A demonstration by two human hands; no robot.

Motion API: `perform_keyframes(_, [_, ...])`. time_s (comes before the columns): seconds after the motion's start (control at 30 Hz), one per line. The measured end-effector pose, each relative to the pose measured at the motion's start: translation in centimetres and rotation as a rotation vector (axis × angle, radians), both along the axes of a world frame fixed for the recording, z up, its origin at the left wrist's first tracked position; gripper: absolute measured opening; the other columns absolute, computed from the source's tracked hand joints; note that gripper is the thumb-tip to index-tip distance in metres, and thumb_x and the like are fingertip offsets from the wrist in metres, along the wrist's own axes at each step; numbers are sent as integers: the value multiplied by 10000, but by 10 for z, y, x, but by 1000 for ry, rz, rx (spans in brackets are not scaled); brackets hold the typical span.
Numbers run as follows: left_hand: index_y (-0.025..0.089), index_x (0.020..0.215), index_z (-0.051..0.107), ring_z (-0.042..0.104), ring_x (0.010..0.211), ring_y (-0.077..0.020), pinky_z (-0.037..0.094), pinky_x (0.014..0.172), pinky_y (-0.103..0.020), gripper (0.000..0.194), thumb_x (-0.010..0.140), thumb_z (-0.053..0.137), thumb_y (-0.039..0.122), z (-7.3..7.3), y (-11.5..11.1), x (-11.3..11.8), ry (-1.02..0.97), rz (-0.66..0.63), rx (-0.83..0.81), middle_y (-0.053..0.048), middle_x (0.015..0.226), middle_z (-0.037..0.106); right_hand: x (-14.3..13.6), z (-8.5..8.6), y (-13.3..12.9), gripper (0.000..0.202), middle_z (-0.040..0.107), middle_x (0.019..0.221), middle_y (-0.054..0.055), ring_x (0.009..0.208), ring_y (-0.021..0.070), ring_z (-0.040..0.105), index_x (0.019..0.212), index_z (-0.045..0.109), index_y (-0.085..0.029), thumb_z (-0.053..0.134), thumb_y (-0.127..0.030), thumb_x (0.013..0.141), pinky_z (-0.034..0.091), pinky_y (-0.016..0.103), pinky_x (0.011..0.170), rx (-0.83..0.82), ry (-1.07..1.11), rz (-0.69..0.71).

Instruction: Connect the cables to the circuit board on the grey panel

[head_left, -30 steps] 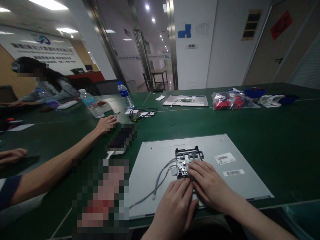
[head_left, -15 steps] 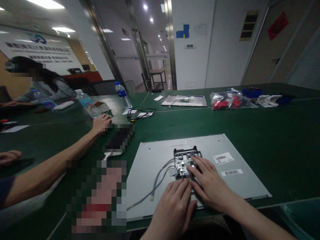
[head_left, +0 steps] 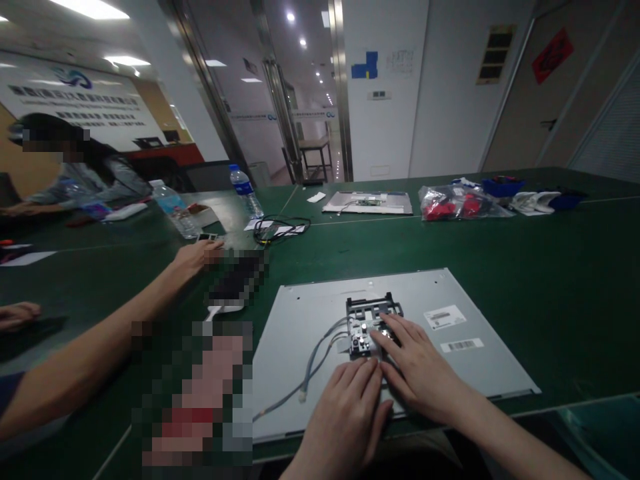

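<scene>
A green table [head_left: 550, 267] carries a grey panel [head_left: 310, 313], bottles [head_left: 243, 190], cables [head_left: 280, 229].

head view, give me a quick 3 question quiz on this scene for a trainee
1. True or false: the right hand has its fingers on the black bracket that sits on the grey panel.
2. Which lies nearest the left hand? A. the water bottle B. the grey cable C. the bag of red parts
3. Fill in: the panel lies flat on a ____ table.

Key: 1 true; 2 B; 3 green
</scene>
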State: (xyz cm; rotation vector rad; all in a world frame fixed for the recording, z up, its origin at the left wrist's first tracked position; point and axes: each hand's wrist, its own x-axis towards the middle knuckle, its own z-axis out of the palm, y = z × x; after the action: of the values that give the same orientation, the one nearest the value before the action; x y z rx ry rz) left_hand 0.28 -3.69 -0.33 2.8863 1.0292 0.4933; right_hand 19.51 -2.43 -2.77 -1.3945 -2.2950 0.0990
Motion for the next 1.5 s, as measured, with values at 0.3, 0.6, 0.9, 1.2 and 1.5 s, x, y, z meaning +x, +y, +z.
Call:
perform_keyframes(0.3, [110,1230,581,600,1096,-305,524,948,-491,343,902,539,199,-1,-1,-1,-21,6,13,-135,1239,635,-1,1,0,509,378,1514,137,1395,291,341,1422,460,-213,530,-239,919,339,505,1134,4,3,-6])
perform_keyframes(0.6, [116,1188,602,611,1072,-294,526,944,-481,296,911,522,179,-3,-1,0,-64,-9,41,-123,1182,657,0,0,1,510,388,1508,137,1395,283,341,1427,442,-196,509,-248,924,346,501,1137,-11,23,9])
perform_keyframes(0.9, [128,1123,631,643,930,-263,566,834,-443,242,933,484,152,-4,0,2,-142,-61,106,-99,1042,689,1,1,1,537,366,1514,136,1400,287,324,1437,432,-195,512,-228,907,326,500,1148,-32,6,5])
perform_keyframes(1.2, [142,1042,648,650,813,-227,580,716,-391,186,953,486,161,-6,-2,-2,-167,-114,97,-75,893,681,-1,0,1,539,393,1496,146,1384,295,346,1426,442,-182,527,-235,897,335,511,1142,-29,8,3])
perform_keyframes(1.5, [144,1112,644,667,939,-250,595,830,-423,222,938,508,169,-4,-3,-1,-201,-107,87,-87,1028,708,-1,1,0,514,382,1503,139,1394,294,331,1434,436,-191,486,-236,924,331,513,1142,-43,-10,3])
